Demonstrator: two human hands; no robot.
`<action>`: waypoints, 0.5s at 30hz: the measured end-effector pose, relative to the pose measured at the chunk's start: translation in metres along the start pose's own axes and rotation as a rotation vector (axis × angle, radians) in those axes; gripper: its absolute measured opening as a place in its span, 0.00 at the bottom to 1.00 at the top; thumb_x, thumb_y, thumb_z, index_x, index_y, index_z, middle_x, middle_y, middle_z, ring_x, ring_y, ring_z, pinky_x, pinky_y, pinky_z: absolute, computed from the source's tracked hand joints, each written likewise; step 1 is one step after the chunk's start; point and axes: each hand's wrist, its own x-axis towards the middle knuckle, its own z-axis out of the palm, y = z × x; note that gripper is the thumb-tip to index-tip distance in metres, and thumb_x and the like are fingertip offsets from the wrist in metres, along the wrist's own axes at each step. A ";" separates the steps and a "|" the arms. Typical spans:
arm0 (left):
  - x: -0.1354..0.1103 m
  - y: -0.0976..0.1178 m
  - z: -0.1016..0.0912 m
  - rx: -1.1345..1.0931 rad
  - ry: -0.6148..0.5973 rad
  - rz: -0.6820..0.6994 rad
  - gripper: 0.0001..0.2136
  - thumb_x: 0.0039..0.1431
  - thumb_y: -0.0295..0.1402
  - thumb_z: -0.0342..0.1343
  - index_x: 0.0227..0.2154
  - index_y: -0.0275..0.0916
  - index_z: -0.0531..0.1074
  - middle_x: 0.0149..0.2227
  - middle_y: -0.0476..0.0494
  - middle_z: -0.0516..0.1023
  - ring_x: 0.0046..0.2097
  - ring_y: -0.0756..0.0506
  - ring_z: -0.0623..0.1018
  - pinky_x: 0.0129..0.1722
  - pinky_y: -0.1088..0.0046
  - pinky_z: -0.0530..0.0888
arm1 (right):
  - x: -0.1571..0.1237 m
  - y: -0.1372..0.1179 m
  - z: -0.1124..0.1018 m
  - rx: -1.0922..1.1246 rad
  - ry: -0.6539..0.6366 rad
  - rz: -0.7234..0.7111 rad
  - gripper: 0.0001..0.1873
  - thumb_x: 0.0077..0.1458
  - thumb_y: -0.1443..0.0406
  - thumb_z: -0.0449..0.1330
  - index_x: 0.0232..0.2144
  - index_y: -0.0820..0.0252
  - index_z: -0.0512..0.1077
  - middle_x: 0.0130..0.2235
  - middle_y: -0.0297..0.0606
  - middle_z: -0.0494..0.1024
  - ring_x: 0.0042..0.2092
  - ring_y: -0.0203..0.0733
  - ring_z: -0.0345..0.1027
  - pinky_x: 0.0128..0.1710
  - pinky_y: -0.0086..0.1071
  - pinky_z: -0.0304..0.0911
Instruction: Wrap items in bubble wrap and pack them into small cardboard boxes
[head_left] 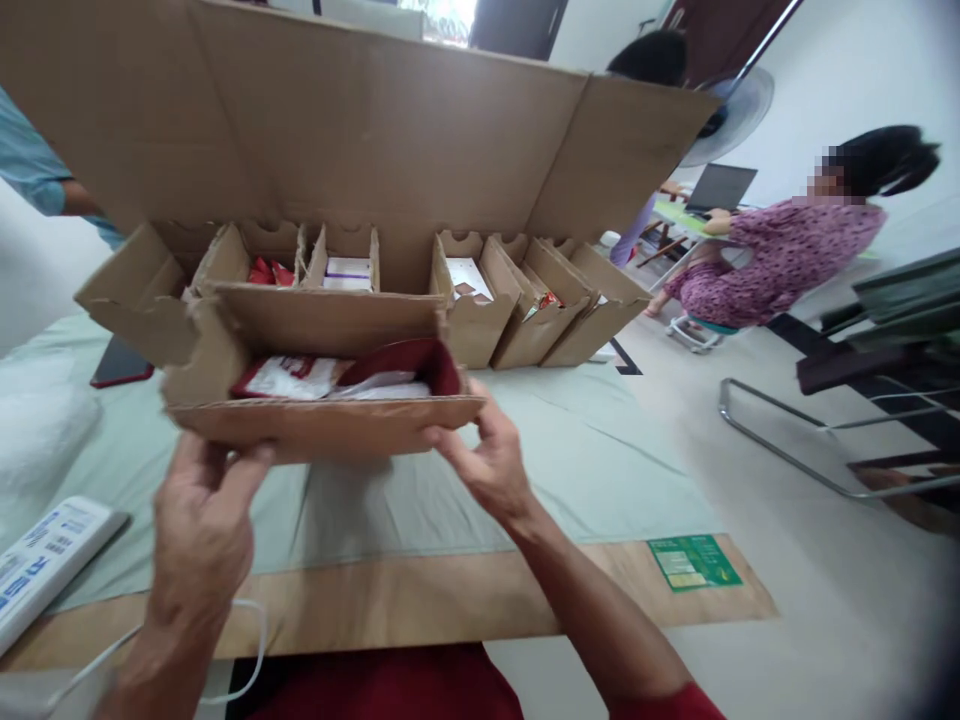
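Observation:
Both my hands hold a long open cardboard bin (352, 430) raised above the cloth. My left hand (206, 510) grips its lower left end, thumb along the near wall. At the right end, my right hand (487, 455) pinches the corner. Inside lie a white and red packet (292, 377) and a dark red pouch (420, 362). Behind it stands a row of cardboard bins, among them one with red packets (271, 271), one with a white and purple box (347, 272) and one with a white box (466, 278). A gap shows in the row's middle.
A tall cardboard panel (390, 140) rises behind the row. On the pale green cloth (570, 450) lie a phone (122, 362) and bubble wrap (45, 430). A long white box (56, 565), a white cable (259, 640) and a green card (694, 563) are near the front edge. Other people are beyond.

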 end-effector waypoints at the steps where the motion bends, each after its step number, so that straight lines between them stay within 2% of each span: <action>1: -0.003 0.005 0.012 -0.029 -0.031 -0.003 0.22 0.58 0.43 0.65 0.55 0.48 0.73 0.57 0.48 0.79 0.64 0.35 0.73 0.70 0.51 0.65 | -0.007 0.003 -0.010 -0.026 0.044 0.001 0.32 0.60 0.54 0.67 0.64 0.52 0.69 0.64 0.46 0.73 0.64 0.55 0.68 0.64 0.51 0.65; 3: -0.019 0.008 0.029 -0.040 -0.174 -0.084 0.24 0.59 0.43 0.65 0.58 0.47 0.71 0.59 0.46 0.78 0.63 0.37 0.74 0.68 0.55 0.67 | -0.034 0.009 -0.033 -0.099 0.134 0.028 0.31 0.61 0.55 0.66 0.64 0.51 0.69 0.64 0.46 0.74 0.65 0.57 0.68 0.66 0.53 0.63; 5: -0.042 0.001 0.037 -0.041 -0.265 -0.155 0.24 0.61 0.43 0.63 0.59 0.45 0.70 0.59 0.43 0.78 0.63 0.38 0.74 0.67 0.58 0.68 | -0.067 0.014 -0.052 -0.172 0.171 0.075 0.30 0.62 0.56 0.65 0.65 0.50 0.68 0.63 0.46 0.74 0.65 0.59 0.68 0.66 0.56 0.63; 8: -0.058 -0.015 0.037 -0.009 -0.284 -0.214 0.17 0.62 0.42 0.60 0.51 0.40 0.74 0.50 0.41 0.81 0.56 0.38 0.78 0.57 0.62 0.75 | -0.107 0.017 -0.055 -0.249 0.145 0.082 0.32 0.62 0.60 0.65 0.67 0.48 0.66 0.65 0.46 0.72 0.66 0.60 0.67 0.66 0.57 0.63; 11: -0.038 -0.025 0.040 0.001 -0.272 -0.176 0.13 0.58 0.39 0.60 0.43 0.40 0.75 0.44 0.43 0.82 0.51 0.38 0.79 0.52 0.64 0.76 | -0.122 0.022 -0.039 -0.283 0.172 0.054 0.35 0.63 0.61 0.64 0.69 0.47 0.61 0.67 0.46 0.69 0.67 0.58 0.64 0.66 0.55 0.64; 13: -0.012 -0.027 0.050 -0.027 -0.307 -0.126 0.14 0.56 0.36 0.60 0.44 0.39 0.76 0.46 0.42 0.82 0.53 0.38 0.79 0.54 0.63 0.75 | -0.126 0.028 -0.029 -0.292 0.190 0.045 0.36 0.63 0.60 0.64 0.70 0.47 0.59 0.68 0.48 0.67 0.68 0.59 0.63 0.65 0.55 0.66; 15: 0.011 -0.028 0.063 -0.047 -0.338 -0.072 0.19 0.54 0.34 0.60 0.49 0.38 0.75 0.51 0.40 0.81 0.57 0.36 0.77 0.59 0.59 0.74 | -0.128 0.035 -0.025 -0.295 0.180 0.036 0.37 0.63 0.60 0.64 0.70 0.48 0.59 0.68 0.49 0.66 0.65 0.59 0.66 0.60 0.54 0.70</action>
